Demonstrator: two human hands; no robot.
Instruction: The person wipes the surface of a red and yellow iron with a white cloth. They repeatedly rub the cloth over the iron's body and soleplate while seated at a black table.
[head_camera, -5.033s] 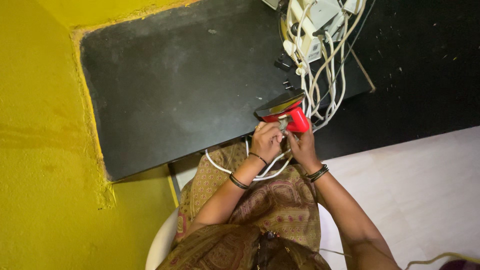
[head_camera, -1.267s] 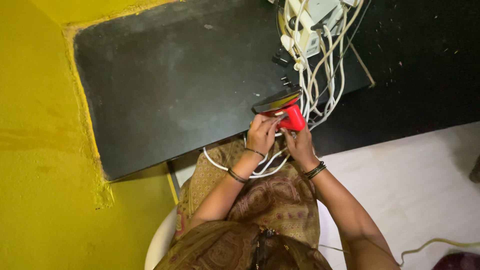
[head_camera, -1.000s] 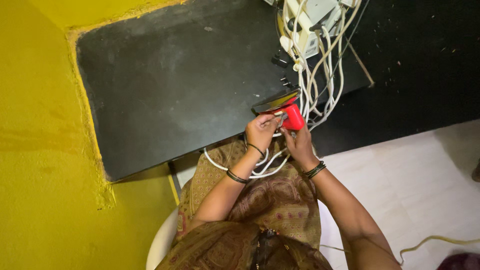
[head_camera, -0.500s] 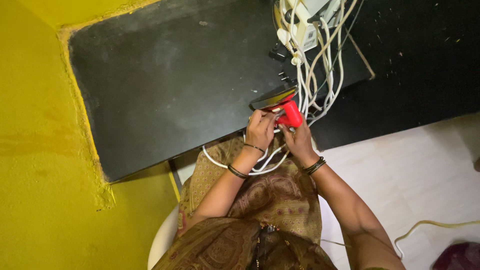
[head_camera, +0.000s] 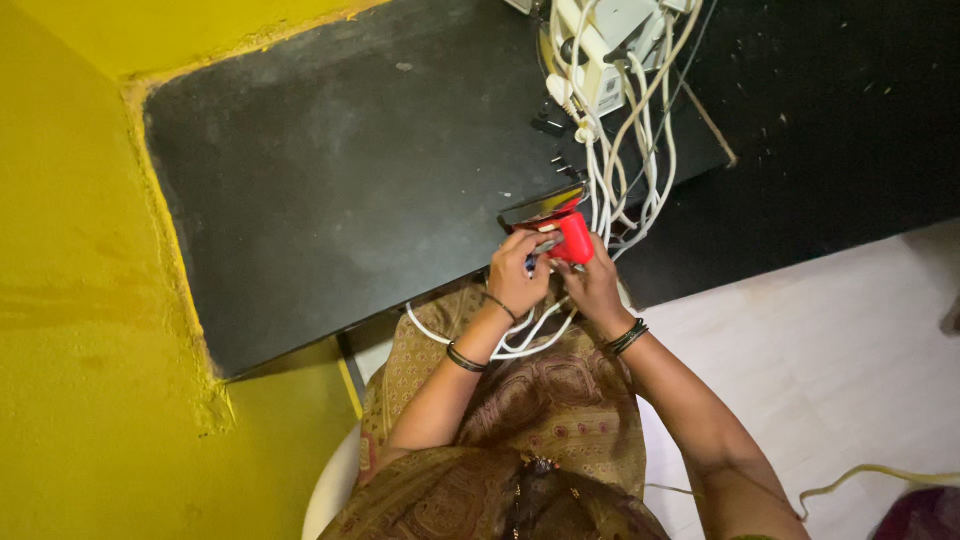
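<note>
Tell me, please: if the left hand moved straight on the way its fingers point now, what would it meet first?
Probably the red iron: the left hand already touches its near end, though depth is unclear.

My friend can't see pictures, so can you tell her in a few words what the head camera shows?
Seen from above, a seated person's left hand and right hand work at the back of a red clothes iron at the edge of a black table. White cords trail from a white box at the table's far end, and more loop over the person's lap. A yellow wall stands to the left.
</note>
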